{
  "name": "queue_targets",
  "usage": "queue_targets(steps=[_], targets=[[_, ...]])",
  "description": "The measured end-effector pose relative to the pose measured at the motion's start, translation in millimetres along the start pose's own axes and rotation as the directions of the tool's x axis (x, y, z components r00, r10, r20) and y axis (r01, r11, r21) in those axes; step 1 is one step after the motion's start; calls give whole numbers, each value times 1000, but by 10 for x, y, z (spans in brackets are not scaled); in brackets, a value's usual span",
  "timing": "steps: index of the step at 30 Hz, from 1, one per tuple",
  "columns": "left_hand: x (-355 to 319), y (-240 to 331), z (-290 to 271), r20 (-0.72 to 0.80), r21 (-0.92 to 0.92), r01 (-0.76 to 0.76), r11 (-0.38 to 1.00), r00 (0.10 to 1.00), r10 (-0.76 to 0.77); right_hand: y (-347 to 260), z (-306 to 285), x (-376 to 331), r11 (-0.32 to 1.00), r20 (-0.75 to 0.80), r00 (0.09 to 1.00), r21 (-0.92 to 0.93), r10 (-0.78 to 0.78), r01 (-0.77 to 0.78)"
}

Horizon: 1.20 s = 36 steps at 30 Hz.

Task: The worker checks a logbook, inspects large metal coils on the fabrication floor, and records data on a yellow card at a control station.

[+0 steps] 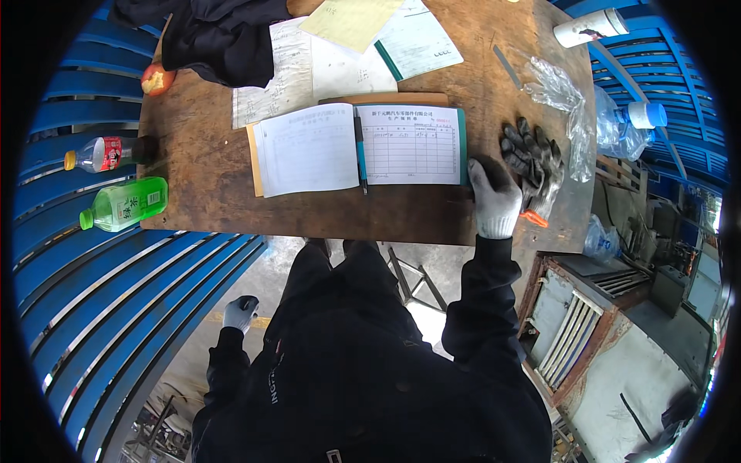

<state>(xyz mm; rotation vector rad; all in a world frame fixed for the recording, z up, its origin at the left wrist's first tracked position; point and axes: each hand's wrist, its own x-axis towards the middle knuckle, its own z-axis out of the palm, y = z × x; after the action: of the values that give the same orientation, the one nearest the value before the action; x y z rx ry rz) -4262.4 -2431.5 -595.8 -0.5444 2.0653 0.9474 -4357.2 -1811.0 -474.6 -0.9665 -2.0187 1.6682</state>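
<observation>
A form book lies open on the wooden table, its left page faint and its right page printed with a table and some handwriting. Along the fold rests a dark pen with a teal section. My right hand, in a white glove with dark-coated fingers, sits at the book's right edge. Its fingers are curled down, so anything under them is hidden. Just beyond it lies a pair of dark, worn gloves with an orange cuff. My left hand, gloved alike, hangs low beside my leg, fingers curled.
Loose papers, a green-edged pad and dark cloth occupy the far side. Two drink bottles and a bitten fruit are at the left. Clear plastic wrap, a white cup and a blue-capped bottle are right.
</observation>
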Motion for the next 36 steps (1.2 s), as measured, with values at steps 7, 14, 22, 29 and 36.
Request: queue_targets(steps=[7,14,22,29,36], targets=[[-76,52,156,-3,-43,59,997,998,-60,-237,143,-261,794,76,877,-394,-474,463],[-115,187,222,-12,-57,46,997,999,-46,-242,736,-797,744,443,811,-373,-383,555],[-148,69,251,-36,-51,6,999,999,-8,-284,936,-834,700,471,850,-525,-234,484],[-168,75,259,-29,-27,-4,1000,1000,3,-178,974,-806,716,439,875,-542,-204,440],[-145,5,238,-21,-24,9,1000,1000,-9,-152,1026,-821,692,424,877,-563,-228,452]])
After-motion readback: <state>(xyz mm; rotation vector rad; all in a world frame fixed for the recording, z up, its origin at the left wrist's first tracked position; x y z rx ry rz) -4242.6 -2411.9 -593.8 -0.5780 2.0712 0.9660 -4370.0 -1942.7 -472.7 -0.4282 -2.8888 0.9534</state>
